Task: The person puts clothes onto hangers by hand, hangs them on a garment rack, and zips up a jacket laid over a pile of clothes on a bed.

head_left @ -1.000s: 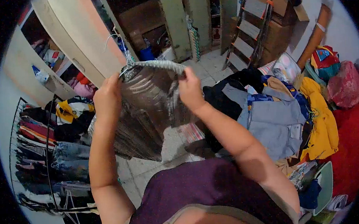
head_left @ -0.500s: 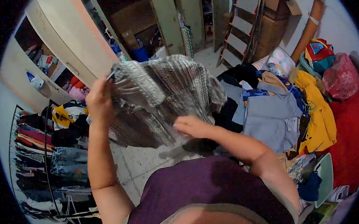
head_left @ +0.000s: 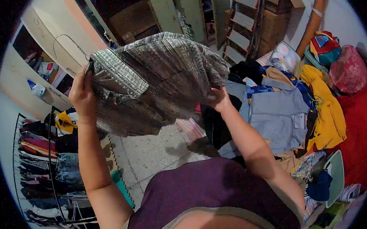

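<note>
A grey patterned shirt [head_left: 161, 80] with whitish bands is stretched out in front of me, well above the floor. The hook of a thin wire hanger [head_left: 59, 37] sticks out at its left end. My left hand [head_left: 83, 95] is closed on the shirt's left end, just below that hook. On the other side, my right hand [head_left: 220, 99] is closed on the shirt's lower right edge, with some fingers hidden by the cloth. Most of the hanger is hidden inside the shirt.
Clothes hang on a black rack [head_left: 51, 163] at left. To the right lie piled garments, among them a grey-blue one [head_left: 277, 118] and a yellow one [head_left: 324, 107], beside a pale green basket [head_left: 336, 179]. A ladder [head_left: 243, 20] and cardboard boxes [head_left: 276, 24] stand behind.
My right hand has moved right and up from the shirt's front to its right edge. The shirt is spread wider and raised, and the hanger hook has come into view.
</note>
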Demonstrator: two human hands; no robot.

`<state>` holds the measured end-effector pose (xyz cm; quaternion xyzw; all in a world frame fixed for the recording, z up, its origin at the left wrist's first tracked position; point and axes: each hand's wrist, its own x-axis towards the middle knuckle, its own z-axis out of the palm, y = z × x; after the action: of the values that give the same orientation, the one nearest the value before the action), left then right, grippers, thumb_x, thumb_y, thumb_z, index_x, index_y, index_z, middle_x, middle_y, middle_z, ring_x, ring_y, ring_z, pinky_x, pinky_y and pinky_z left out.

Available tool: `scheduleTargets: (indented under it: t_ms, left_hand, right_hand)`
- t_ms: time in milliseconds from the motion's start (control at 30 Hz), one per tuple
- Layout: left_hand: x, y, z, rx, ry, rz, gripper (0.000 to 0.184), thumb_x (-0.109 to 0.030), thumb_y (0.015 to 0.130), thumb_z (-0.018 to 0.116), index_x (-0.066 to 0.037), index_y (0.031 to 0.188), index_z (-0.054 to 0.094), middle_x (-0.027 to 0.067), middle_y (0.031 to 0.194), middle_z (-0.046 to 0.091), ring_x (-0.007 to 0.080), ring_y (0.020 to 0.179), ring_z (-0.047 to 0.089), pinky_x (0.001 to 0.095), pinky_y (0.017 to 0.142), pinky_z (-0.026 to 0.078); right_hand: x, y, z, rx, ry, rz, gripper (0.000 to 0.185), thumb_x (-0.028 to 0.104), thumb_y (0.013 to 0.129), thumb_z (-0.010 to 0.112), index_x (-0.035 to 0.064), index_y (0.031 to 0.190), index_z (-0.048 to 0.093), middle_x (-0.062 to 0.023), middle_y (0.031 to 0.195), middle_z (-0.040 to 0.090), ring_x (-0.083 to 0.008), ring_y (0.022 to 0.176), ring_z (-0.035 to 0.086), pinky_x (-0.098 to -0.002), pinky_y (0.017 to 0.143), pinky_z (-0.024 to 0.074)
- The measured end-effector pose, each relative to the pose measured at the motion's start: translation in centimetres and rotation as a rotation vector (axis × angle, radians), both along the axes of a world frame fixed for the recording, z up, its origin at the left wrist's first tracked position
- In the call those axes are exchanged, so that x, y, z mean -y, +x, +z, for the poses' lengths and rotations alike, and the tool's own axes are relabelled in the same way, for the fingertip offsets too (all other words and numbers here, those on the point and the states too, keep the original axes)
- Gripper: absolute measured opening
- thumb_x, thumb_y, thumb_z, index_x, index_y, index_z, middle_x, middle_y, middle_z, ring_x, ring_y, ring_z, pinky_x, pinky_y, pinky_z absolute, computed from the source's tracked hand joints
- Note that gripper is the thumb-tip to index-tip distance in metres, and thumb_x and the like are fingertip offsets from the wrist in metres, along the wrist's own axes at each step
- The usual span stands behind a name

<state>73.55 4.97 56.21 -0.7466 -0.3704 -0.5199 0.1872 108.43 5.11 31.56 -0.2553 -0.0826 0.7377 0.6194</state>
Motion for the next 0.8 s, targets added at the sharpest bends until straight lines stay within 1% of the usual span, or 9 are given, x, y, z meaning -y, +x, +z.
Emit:
scheduleTargets:
  t_ms: [133,233,367,467,533,600,700,767,800]
  left_hand:
    - [0.1,0.2,-0.1,-0.01,-0.007,0.021,0.02,-0.002,0.083,0.054,0.001,0.102,0.059,0.0123,0.093,0.063,0.0184,0.085,0.06,0.0265,0.076,0.045]
    - [-0.5,-0.5,-0.9,0.037,-0.053,0.009,0.019,-0.003,0.083,0.054,0.001,0.101,0.058,0.0119,0.091,0.063,0.0165,0.082,0.059,0.0257,0.074,0.044]
    - [-0.5,-0.4,-1.2,0.059,-0.076,0.063,0.019,-0.006,0.084,0.053,0.002,0.101,0.058,0.011,0.088,0.063,0.0136,0.077,0.058,0.0245,0.071,0.044]
    - [-0.7,-0.7,-1.3,0.163,-0.125,0.064,0.019,-0.008,0.085,0.053,0.002,0.1,0.058,0.0106,0.086,0.063,0.0128,0.075,0.057,0.0243,0.07,0.044]
    - [0.0,-0.5,-1.3,0.203,-0.213,0.071,0.018,-0.008,0.085,0.053,0.001,0.1,0.059,0.0108,0.086,0.062,0.013,0.076,0.057,0.024,0.07,0.043]
    - [-0.5,0.3,-2.0,0.063,-0.09,0.045,0.018,-0.008,0.085,0.054,0.001,0.1,0.058,0.0109,0.088,0.062,0.0136,0.077,0.057,0.024,0.071,0.043]
    - [-0.6,0.1,-2.9,0.025,-0.167,0.03,0.019,-0.007,0.084,0.054,0.001,0.101,0.058,0.0122,0.092,0.062,0.0159,0.083,0.059,0.0248,0.074,0.044]
    - [-0.2,0.6,-2.6,0.1,-0.191,0.007,0.019,-0.006,0.084,0.054,0.001,0.101,0.058,0.0127,0.093,0.062,0.0166,0.085,0.059,0.0253,0.076,0.044]
    - [-0.3,0.4,-2.3,0.079,-0.114,0.005,0.02,-0.008,0.084,0.055,0.002,0.101,0.058,0.0133,0.093,0.062,0.017,0.087,0.059,0.0253,0.076,0.044]
  right_hand:
    - [-2.9,1.6,-5.4,0.034,-0.08,0.106,0.061,0.052,0.085,0.042,-0.0007,0.116,0.045,-0.0133,0.117,0.049,-0.0291,0.108,0.047,-0.048,0.092,0.0358]
    - [0.5,-1.4,0.4,0.129,-0.045,0.118,0.046,0.037,0.088,0.046,-0.0019,0.111,0.049,-0.0135,0.111,0.053,-0.0273,0.097,0.054,-0.046,0.084,0.0439]
    - [-3.0,-2.0,-5.3,0.049,0.07,0.109,0.029,0.018,0.087,0.045,0.0013,0.109,0.052,-0.0129,0.097,0.059,-0.0248,0.089,0.057,-0.0409,0.076,0.0487]
    - [0.7,-1.8,-1.4,0.579,-0.092,-0.15,0.023,0.009,0.084,0.042,-0.0001,0.1,0.056,-0.0126,0.094,0.06,-0.0233,0.084,0.058,-0.0336,0.072,0.0458]
    - [1.4,-0.9,-7.1,1.211,-0.04,-0.258,0.021,0.006,0.082,0.044,-0.0028,0.097,0.056,-0.0131,0.093,0.061,-0.0226,0.081,0.057,-0.0316,0.071,0.0426]
    - [2.9,-1.8,-10.5,1.415,-0.115,-0.244,0.02,0.007,0.081,0.043,-0.0014,0.094,0.056,-0.01,0.088,0.059,-0.0231,0.076,0.056,-0.0328,0.069,0.0428]
    - [2.6,-0.8,-15.1,1.216,-0.094,0.13,0.023,0.021,0.087,0.042,0.0063,0.101,0.052,-0.0043,0.083,0.053,-0.0181,0.073,0.049,-0.0339,0.069,0.0409]
    - [3.1,0.9,-12.3,0.544,-0.08,0.041,0.031,0.034,0.088,0.042,0.0089,0.105,0.049,-0.0037,0.091,0.052,-0.0166,0.081,0.047,-0.0376,0.076,0.039]
    - [2.0,2.3,-10.9,0.491,-0.154,-0.011,0.046,0.049,0.087,0.042,0.0103,0.111,0.048,-0.0039,0.105,0.05,-0.0177,0.089,0.045,-0.0405,0.079,0.0372]
